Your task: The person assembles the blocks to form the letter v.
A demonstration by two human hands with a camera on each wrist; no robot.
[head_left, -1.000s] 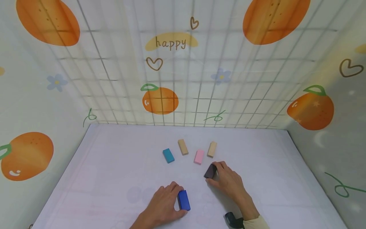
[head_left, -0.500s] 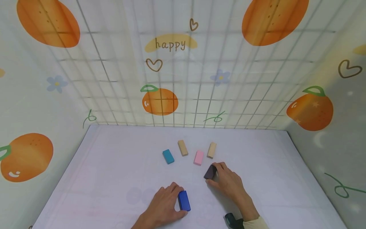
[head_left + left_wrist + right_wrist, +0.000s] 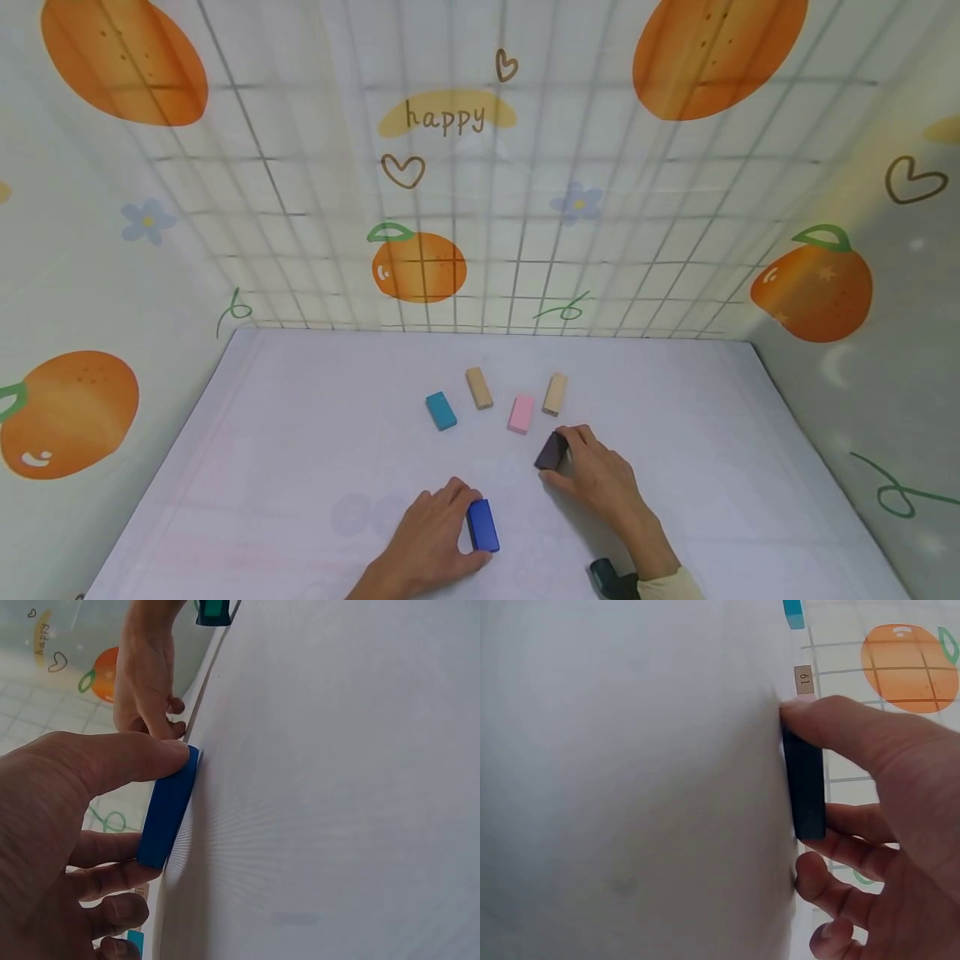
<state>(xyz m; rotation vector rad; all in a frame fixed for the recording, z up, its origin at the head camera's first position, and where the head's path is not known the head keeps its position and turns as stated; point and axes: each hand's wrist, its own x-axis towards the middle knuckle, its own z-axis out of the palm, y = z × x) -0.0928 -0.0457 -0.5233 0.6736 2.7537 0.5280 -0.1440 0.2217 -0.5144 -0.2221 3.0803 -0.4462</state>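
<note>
My left hand (image 3: 429, 537) pinches a blue block (image 3: 483, 526) by its two ends, thumb at the near end and fingers at the far end. In the left wrist view the same blue block (image 3: 169, 810) lies low against the table. Farther forward and to the right, my right hand (image 3: 600, 475) grips a black block (image 3: 552, 451) in the same way. The black block (image 3: 805, 786) shows between thumb and fingers in the right wrist view. Beyond the hands lie a teal block (image 3: 442, 411), a pink block (image 3: 521, 414) and two wooden blocks, one left (image 3: 479, 388) and one right (image 3: 555, 394).
The white table (image 3: 300, 433) is walled by a printed cloth (image 3: 480, 200) at the back and both sides. A dark wrist-worn device (image 3: 613, 578) sits by the right sleeve (image 3: 670, 586) at the near edge.
</note>
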